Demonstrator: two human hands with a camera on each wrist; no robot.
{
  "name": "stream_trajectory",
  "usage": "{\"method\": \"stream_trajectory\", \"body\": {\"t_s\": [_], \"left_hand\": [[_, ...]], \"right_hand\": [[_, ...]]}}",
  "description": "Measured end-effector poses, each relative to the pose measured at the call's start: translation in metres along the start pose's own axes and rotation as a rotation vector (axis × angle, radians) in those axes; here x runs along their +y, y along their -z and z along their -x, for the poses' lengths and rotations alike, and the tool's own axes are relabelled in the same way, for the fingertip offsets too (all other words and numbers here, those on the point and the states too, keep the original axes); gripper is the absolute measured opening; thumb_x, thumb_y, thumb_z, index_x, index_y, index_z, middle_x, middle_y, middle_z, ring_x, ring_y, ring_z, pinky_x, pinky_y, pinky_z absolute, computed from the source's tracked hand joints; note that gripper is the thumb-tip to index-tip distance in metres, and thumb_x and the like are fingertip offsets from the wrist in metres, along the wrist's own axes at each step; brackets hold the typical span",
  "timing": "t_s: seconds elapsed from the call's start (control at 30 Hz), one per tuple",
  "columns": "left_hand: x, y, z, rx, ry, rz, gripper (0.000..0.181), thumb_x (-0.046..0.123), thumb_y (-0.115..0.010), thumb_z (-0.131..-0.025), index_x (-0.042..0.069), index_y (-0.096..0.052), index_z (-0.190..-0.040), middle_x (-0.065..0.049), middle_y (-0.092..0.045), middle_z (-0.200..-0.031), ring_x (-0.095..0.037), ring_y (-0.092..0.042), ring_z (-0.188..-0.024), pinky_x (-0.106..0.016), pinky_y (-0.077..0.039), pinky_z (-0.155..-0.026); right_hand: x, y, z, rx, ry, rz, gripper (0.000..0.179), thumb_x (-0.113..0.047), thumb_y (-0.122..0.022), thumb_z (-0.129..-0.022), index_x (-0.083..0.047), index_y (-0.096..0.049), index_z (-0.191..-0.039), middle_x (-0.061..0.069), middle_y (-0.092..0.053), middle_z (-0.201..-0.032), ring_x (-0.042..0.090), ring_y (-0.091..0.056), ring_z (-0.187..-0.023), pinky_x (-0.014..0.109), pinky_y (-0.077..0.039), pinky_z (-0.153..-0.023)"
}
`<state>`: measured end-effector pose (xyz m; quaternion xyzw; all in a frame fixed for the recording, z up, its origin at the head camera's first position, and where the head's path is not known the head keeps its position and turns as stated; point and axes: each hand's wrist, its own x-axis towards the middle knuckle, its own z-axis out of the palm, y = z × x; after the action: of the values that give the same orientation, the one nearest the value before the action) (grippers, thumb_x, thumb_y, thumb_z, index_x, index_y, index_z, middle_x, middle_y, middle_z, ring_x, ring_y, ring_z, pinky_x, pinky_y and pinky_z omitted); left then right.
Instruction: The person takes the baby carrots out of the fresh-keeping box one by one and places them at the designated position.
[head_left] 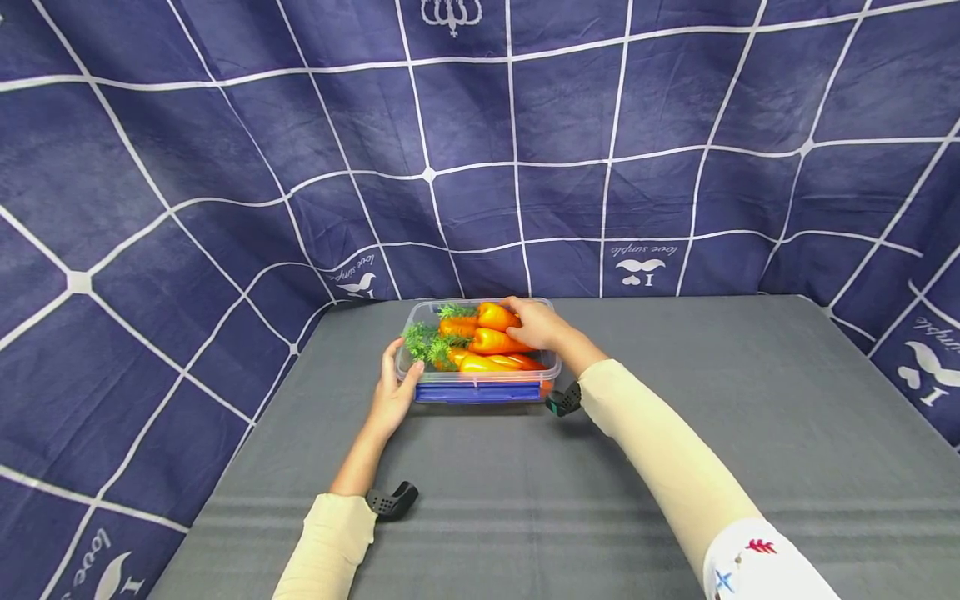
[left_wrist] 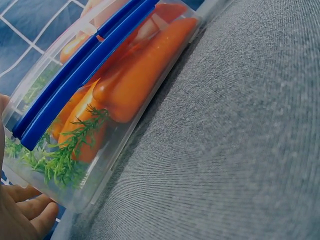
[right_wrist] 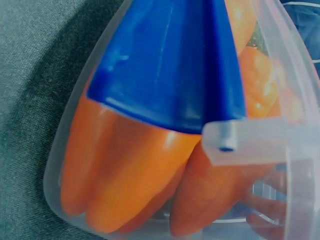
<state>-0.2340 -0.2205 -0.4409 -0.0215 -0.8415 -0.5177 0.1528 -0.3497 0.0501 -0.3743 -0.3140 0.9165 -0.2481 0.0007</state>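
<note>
While L hand (head_left: 392, 395) grips the box (head_left: 480, 391) & R hand (head_left: 542, 323) pinches a carrot (head_left: 495, 316), best hold it level w/ min. squeeze.

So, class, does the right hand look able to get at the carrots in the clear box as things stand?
Very likely yes: the clear box is open on top, and the right hand reaches in at the carrots. The blue flap hangs in front, seemingly out of the way.

This looks like a curtained-off booth, with patterned blue cloth (head_left: 562, 108) around a grey table (head_left: 750, 375).
</note>
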Motion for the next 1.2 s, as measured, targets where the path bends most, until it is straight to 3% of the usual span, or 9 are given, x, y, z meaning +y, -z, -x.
{"method": "stream_trajectory", "body": {"t_s": [0.27, 0.63, 1.0, 1.2], "left_hand": [[0.002, -0.001, 0.0, -0.006, 0.003, 0.005, 0.058, 0.028, -0.055, -0.1, 0.018, -0.028, -0.149, -0.028, -0.045, -0.138, -0.041, -0.048, -0.118, -0.056, -0.033, -0.1], [0.004, -0.002, 0.0, -0.02, -0.008, 0.022, 0.057, 0.026, -0.055, -0.1, 0.016, -0.027, -0.149, -0.029, -0.041, -0.142, -0.042, -0.045, -0.123, -0.056, -0.031, -0.103], [0.004, -0.001, 0.001, -0.012, 0.002, 0.0, 0.057, 0.028, -0.054, -0.1, 0.017, -0.027, -0.149, -0.026, -0.036, -0.147, -0.042, -0.04, -0.129, -0.057, -0.028, -0.105], [0.001, -0.001, 0.0, -0.006, -0.003, -0.004, 0.057, 0.028, -0.054, -0.1, 0.017, -0.027, -0.149, -0.027, -0.041, -0.143, -0.042, -0.044, -0.124, -0.056, -0.03, -0.103]], "right_hand": [[-0.001, 0.0, -0.001, -0.037, -0.044, 0.065, 0.053, -0.011, -0.059, -0.092, -0.004, -0.045, -0.142, 0.018, -0.058, -0.13, 0.034, -0.055, -0.117, 0.044, -0.037, -0.105], [0.004, -0.002, 0.002, 0.095, -0.07, 0.015, 0.052, -0.019, -0.07, -0.078, -0.009, -0.059, -0.128, 0.011, -0.067, -0.104, 0.029, -0.06, -0.094, 0.042, -0.046, -0.085], [0.001, 0.004, 0.003, 0.296, -0.169, -0.236, 0.051, -0.019, -0.075, -0.076, -0.008, -0.06, -0.123, 0.009, -0.068, -0.099, 0.024, -0.064, -0.082, 0.039, -0.049, -0.078], [-0.003, 0.015, 0.005, 0.362, -0.232, -0.402, 0.05, -0.018, -0.074, -0.077, -0.004, -0.059, -0.123, 0.013, -0.069, -0.1, 0.028, -0.063, -0.089, 0.039, -0.05, -0.078]]}}
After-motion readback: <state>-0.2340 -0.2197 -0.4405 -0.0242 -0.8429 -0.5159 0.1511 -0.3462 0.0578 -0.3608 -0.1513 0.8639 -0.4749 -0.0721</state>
